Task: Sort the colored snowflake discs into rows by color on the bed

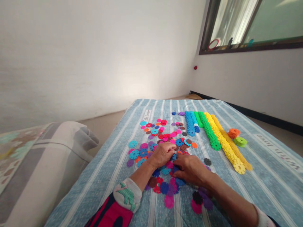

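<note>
Both forearms stretched forward, left hand (163, 154) and right hand (189, 168) palm-down, fingers curled, fingertips nearly meeting in the middle.

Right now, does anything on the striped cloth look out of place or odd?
Only small things. The blue row is much shorter than the green and yellow rows. An orange stack and a green stack sit apart, right of the rows. Both hands rest in the loose discs.

Both hands (163, 154) (189, 168) down among scattered plastic discs (165, 138), striped bedcover (260, 164).
</note>
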### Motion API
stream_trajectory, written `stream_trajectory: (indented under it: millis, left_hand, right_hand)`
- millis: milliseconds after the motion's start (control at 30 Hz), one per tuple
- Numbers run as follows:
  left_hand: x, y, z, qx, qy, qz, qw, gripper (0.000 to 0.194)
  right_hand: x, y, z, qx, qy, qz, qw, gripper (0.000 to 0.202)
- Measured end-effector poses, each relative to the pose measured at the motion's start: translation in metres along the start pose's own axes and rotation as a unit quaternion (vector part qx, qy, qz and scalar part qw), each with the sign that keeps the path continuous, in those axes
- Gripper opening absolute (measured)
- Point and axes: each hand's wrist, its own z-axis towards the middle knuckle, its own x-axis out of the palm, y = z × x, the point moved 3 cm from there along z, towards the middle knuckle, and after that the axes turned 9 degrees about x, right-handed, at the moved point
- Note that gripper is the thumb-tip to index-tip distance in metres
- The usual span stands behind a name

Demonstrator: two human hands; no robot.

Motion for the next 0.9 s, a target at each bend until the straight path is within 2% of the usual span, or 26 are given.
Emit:
stream_trajectory:
  millis: [200, 467, 600, 767, 900]
  left_hand:
    - [-0.001, -0.001, 0.000, -0.007, 0.004, -0.001, 1.000, 0.018]
    - [-0.002, -0.004, 0.000, -0.012, 0.012, -0.003, 1.000, 0.017]
    - [-0.003, -0.003, 0.000, -0.011, 0.004, -0.004, 1.000, 0.016]
    - [-0.005, 0.001, 0.000, 0.004, 0.004, 0.001, 1.000, 0.018]
    - [-0.005, 0.003, 0.000, 0.004, -0.001, 0.002, 1.000, 0.019]
  right_hand:
    - [0.001, -0.002, 0.002, 0.012, 0.028, 0.000, 1.000, 0.023]
    - [-0.002, -0.001, 0.002, 0.023, 0.021, -0.002, 0.999, 0.021]
    - [-0.002, -0.001, 0.001, 0.044, -0.007, 0.062, 0.997, 0.019]
    - [-0.003, -0.001, 0.002, 0.033, -0.019, 0.183, 0.982, 0.009]
    - [-0.007, -0.011, 0.007, 0.056, -0.042, 0.229, 0.971, 0.007]
